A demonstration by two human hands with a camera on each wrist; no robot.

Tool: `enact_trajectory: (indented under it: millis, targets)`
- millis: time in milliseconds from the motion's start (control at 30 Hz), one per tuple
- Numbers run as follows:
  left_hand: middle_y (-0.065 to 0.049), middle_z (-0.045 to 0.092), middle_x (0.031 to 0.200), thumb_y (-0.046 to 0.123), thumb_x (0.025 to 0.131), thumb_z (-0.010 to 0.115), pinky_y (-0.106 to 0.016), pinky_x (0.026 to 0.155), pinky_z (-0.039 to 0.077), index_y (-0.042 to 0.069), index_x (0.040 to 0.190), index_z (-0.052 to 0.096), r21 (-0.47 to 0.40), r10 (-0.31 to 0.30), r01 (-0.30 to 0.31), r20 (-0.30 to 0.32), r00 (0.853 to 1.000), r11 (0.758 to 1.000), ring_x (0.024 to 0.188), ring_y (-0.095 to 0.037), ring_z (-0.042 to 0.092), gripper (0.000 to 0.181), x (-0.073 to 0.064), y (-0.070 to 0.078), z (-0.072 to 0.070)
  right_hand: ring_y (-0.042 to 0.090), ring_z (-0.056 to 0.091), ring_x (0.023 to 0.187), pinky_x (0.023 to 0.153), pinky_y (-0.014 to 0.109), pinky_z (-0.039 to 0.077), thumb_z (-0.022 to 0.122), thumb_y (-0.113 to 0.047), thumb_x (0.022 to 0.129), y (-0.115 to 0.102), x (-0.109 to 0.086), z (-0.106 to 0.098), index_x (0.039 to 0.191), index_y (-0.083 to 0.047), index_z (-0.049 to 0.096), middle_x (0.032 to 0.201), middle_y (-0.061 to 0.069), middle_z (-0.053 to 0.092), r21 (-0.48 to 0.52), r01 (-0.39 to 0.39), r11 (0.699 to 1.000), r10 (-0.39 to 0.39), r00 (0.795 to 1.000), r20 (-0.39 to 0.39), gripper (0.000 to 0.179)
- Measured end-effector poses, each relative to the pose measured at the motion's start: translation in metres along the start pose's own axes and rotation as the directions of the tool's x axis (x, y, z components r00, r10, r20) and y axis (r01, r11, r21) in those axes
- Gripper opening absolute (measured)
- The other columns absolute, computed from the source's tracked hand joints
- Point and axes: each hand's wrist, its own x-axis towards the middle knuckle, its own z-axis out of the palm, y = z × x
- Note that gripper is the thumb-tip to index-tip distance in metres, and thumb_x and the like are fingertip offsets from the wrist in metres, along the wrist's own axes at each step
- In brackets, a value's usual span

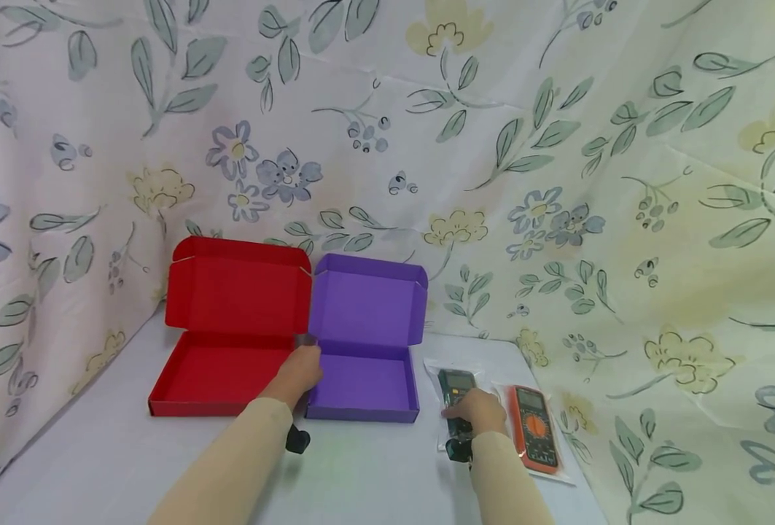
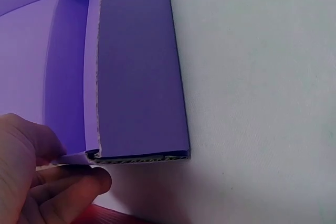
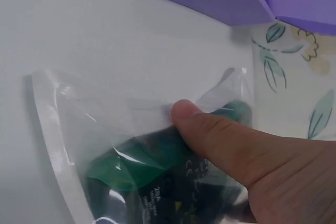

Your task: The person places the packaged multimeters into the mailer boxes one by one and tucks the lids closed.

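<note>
An open purple box [image 1: 364, 380] stands on the table, its lid raised at the back. My left hand [image 1: 303, 373] pinches its left side wall; in the left wrist view the thumb [image 2: 31, 135] is inside and the fingers outside. To the right, a dark green multimeter [image 1: 456, 382] lies in a clear plastic bag [image 3: 50, 108]. My right hand [image 1: 482, 412] holds it through the bag, with the thumb [image 3: 210, 132] along its near side in the right wrist view. The other fingers there are mostly hidden.
An open red box [image 1: 193, 372] stands left of the purple one. An orange multimeter [image 1: 536, 430] in a clear bag lies right of my right hand. Floral cloth [image 1: 387, 131] hangs behind the white table [image 1: 361, 474] and along its sides.
</note>
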Motion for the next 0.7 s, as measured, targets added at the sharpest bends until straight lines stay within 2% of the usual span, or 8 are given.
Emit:
enact_trajectory:
  millis: [133,200,333,400,500,600,700]
  targets:
    - [-0.02,0.07,0.106,0.0,0.091,0.066,-0.043,0.079,0.055,-0.009,0.119,0.065,-0.023,-0.003,0.002,-0.028,1.0,1.0,0.085,-0.026,0.062,0.03,-0.001,-0.001,0.002,0.031,0.058,0.082,0.079,0.052,0.049,0.092,-0.043,0.069,0.003,0.002,0.007,0.099,0.004,0.072,0.085,0.015,0.064,0.003,0.03,1.0,-0.029,0.998,-0.049,0.06]
    - [-0.02,0.07,0.104,0.0,0.09,0.065,-0.042,0.076,0.054,-0.009,0.116,0.066,-0.041,-0.009,0.007,-0.035,0.999,0.999,0.082,-0.026,0.061,0.028,-0.002,-0.001,0.003,0.031,0.058,0.08,0.076,0.051,0.05,0.091,-0.042,0.069,0.004,0.004,0.01,0.102,0.006,0.069,0.084,0.016,0.063,-0.001,0.033,0.999,-0.033,0.996,-0.081,0.062]
    - [-0.024,0.069,0.113,-0.001,0.089,0.065,-0.046,0.085,0.055,-0.012,0.122,0.065,-0.081,-0.021,0.017,-0.043,0.999,0.997,0.094,-0.031,0.066,0.035,-0.005,0.001,0.001,0.032,0.059,0.079,0.071,0.051,0.052,0.089,-0.042,0.07,0.009,0.008,0.02,0.11,0.01,0.063,0.087,0.022,0.064,0.01,0.03,0.999,-0.028,0.991,-0.132,0.071]
    - [-0.026,0.067,0.12,-0.001,0.089,0.064,-0.048,0.092,0.054,-0.013,0.126,0.063,-0.1,-0.03,0.025,-0.045,0.999,0.995,0.105,-0.034,0.066,0.039,-0.007,0.002,0.0,0.034,0.059,0.081,0.072,0.053,0.052,0.088,-0.044,0.071,0.011,0.009,0.022,0.113,0.011,0.061,0.09,0.024,0.063,0.018,0.028,0.999,-0.025,0.99,-0.142,0.075]
    - [-0.027,0.065,0.125,-0.002,0.091,0.063,-0.05,0.096,0.052,-0.013,0.13,0.06,-0.12,-0.035,0.03,-0.04,0.999,0.992,0.113,-0.038,0.065,0.041,-0.008,0.003,0.0,0.037,0.059,0.084,0.076,0.056,0.051,0.088,-0.044,0.071,0.012,0.01,0.022,0.118,0.012,0.058,0.095,0.028,0.062,0.028,0.028,0.999,-0.024,0.988,-0.151,0.079]
    - [-0.027,0.064,0.127,-0.002,0.092,0.062,-0.05,0.097,0.052,-0.013,0.132,0.059,-0.132,-0.043,0.038,-0.034,0.999,0.99,0.116,-0.038,0.064,0.041,-0.007,0.003,0.001,0.042,0.06,0.091,0.081,0.06,0.049,0.087,-0.046,0.072,0.013,0.01,0.026,0.121,0.013,0.055,0.1,0.032,0.061,0.033,0.03,0.999,-0.024,0.985,-0.17,0.083]
    - [-0.027,0.066,0.122,-0.002,0.09,0.063,-0.049,0.094,0.053,-0.013,0.128,0.062,-0.109,-0.028,0.024,-0.041,0.999,0.994,0.109,-0.036,0.066,0.039,-0.006,0.002,0.001,0.05,0.058,0.101,0.087,0.066,0.045,0.084,-0.05,0.074,0.013,0.011,0.034,0.127,0.015,0.051,0.109,0.037,0.057,0.044,0.034,0.998,-0.025,0.981,-0.194,0.09]
